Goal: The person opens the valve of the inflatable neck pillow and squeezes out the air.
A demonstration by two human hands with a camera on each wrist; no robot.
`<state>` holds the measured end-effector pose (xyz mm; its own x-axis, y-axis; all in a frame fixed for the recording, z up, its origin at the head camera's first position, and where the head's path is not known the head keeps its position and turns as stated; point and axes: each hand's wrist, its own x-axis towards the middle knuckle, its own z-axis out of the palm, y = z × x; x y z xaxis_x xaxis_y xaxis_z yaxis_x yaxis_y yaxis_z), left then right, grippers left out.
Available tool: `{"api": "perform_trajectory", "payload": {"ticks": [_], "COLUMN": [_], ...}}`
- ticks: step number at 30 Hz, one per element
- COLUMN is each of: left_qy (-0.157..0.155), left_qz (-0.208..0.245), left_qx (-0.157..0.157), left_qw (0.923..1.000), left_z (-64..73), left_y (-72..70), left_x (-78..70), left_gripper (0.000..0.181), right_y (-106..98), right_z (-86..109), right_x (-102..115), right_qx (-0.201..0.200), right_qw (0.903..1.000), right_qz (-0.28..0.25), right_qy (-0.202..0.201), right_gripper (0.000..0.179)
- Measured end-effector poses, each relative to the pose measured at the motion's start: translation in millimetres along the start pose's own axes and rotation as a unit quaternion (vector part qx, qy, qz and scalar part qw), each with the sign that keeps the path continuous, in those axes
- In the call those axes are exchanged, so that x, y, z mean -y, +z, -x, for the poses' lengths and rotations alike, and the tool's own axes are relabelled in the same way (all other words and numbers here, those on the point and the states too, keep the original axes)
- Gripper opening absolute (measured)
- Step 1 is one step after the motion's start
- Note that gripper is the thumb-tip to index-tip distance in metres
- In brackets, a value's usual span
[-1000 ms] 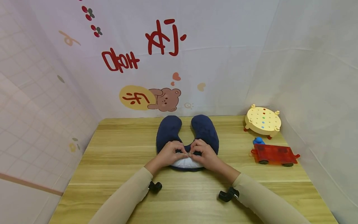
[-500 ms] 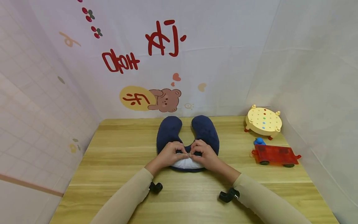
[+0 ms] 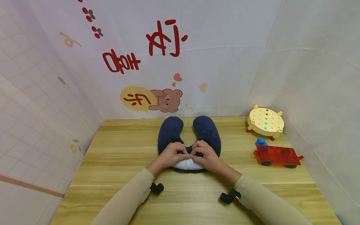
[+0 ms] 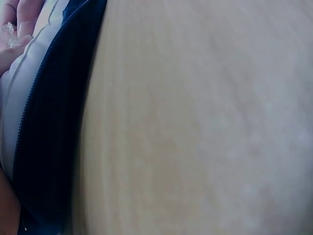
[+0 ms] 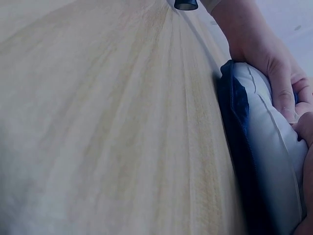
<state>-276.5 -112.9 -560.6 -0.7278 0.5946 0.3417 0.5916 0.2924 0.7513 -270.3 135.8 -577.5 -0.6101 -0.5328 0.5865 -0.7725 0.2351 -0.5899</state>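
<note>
A navy U-shaped neck pillow (image 3: 170, 131) lies on the table, its two ends pointing to the back wall. Along its near curve the zipped cover is open, and the white inner (image 3: 184, 165) shows. My left hand (image 3: 170, 154) and right hand (image 3: 207, 157) meet over the middle of this white part, thumbs and forefingers curled together. In the left wrist view, a small clear plastic piece (image 4: 9, 30) shows between the fingertips. Its exact kind is hard to tell. The fingers hide most of it, and both hands seem to pinch at that spot.
To the right stands a red see-through toy cart (image 3: 278, 155) with dark wheels. Behind it sit a small blue toy (image 3: 261, 142) and a round cream toy (image 3: 265, 122) with short legs. White printed cloth (image 3: 219, 62) walls the back and sides of the wooden table (image 3: 126, 134).
</note>
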Motion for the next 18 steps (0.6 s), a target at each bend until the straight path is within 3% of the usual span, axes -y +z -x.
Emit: {"api": "perform_trajectory", "payload": {"ticks": [10, 14, 18], "left_qy": [-0.011, -0.012, -0.032], "left_qz": [-0.007, 0.002, 0.002], "left_qx": [0.002, 0.001, 0.014], "left_qw": [0.9999, 0.9999, 0.9994], "left_z": [4.6, 4.6, 4.9], "left_y": [1.2, 0.7, -0.8], "left_x": [-2.9, -0.3, 0.9], "left_gripper": [0.012, 0.010, 0.010], "right_y": [3, 4, 1], "right_z": [4.8, 4.5, 4.0], "right_x": [-3, -1, 10], "right_qx": [-0.002, -0.013, -0.024], "right_qw": [1.0000, 0.9996, 0.9980], "right_qz": [-0.009, -0.020, -0.041], "right_qy": [0.000, 0.014, 0.041], "right_gripper": [0.025, 0.026, 0.025]}}
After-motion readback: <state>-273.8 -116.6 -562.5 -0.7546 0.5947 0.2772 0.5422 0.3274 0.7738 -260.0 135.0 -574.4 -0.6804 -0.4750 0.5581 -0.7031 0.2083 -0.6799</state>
